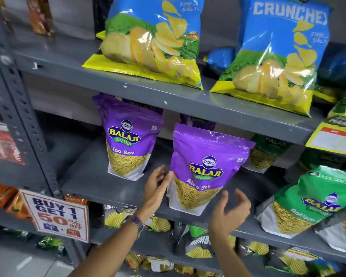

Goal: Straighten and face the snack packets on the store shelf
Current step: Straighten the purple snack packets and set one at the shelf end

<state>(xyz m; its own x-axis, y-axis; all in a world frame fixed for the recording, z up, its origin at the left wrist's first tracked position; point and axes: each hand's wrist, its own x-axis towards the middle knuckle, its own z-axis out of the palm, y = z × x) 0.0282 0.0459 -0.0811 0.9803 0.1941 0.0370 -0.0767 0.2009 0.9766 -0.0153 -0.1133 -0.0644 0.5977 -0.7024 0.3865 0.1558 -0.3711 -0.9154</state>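
A purple Aloo Sev pouch point(206, 168) stands upright at the front of the grey middle shelf point(100, 188), its label facing me. My left hand point(157, 184) is open at the pouch's lower left edge, fingertips just touching or nearly touching it. My right hand point(231, 211) hovers open below its lower right corner, holding nothing. A second purple Aloo Sev pouch point(128, 144) stands further back to the left. Green Ratlami Sev pouches point(306, 202) lean at the right.
Two blue Crunchex chip bags point(154, 39) point(278, 54) lean on the upper shelf point(168, 96). A "Buy 1 Get 1" sign point(58, 214) hangs at the lower left. More snack packets point(200, 246) fill the lower shelf. A perforated steel upright point(18, 108) stands left.
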